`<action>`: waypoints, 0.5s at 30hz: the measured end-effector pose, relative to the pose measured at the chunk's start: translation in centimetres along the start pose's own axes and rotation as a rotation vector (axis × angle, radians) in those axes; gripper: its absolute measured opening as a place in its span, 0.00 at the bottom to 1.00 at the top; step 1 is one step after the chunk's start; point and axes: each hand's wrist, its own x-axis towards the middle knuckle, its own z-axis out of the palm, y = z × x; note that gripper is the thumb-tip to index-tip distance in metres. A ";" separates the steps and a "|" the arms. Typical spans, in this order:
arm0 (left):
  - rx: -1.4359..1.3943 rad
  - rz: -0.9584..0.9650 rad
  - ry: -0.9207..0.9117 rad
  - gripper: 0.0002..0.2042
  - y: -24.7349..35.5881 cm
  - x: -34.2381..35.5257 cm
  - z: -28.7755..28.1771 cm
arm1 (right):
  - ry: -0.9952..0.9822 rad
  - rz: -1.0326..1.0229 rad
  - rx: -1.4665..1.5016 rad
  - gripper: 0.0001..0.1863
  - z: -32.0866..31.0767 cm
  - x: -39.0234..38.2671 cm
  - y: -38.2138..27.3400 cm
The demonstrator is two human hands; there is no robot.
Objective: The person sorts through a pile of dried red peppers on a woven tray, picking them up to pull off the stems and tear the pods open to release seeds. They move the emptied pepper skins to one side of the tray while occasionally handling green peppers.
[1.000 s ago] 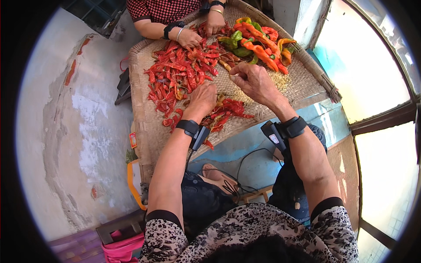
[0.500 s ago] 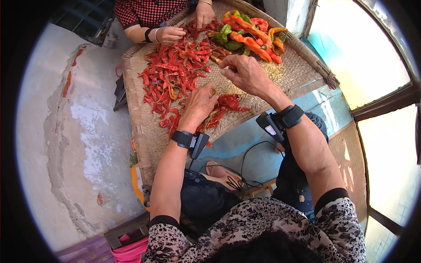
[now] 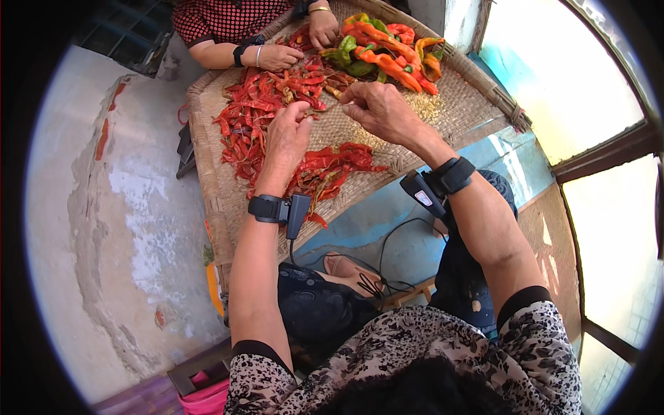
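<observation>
A woven tray [image 3: 214,228] holds a heap of wrinkled red dried chilies [image 3: 245,117] and a smaller red bunch [image 3: 332,162] nearer me. My left hand [image 3: 288,135] is over the main heap, fingers curled, their grip hidden or too small to make out. To its right, my right hand [image 3: 387,114] has finger and thumb pinched above pale seeds [image 3: 425,111], beside a yellowish-brown pepper [image 3: 333,91]; I cannot make out what it holds. Fresh green, orange and red peppers [image 3: 391,66] lie at the back right of the tray.
Across the tray, another person's two hands [image 3: 280,59] work among the chilies. A cracked wall [image 3: 124,242] is at left, glazed windows [image 3: 609,228] at right. Below the tray are my legs, dark cables [image 3: 387,249] and a blue surface [image 3: 346,232].
My left hand has moved forward and left, from beside the nearer bunch onto the main heap. My right hand sits slightly farther forward and left, still pinched.
</observation>
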 end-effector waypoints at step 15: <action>0.142 -0.168 0.148 0.18 0.8 0.8 0.0 | 0.074 -0.063 0.010 0.12 -0.1 0.1 0.6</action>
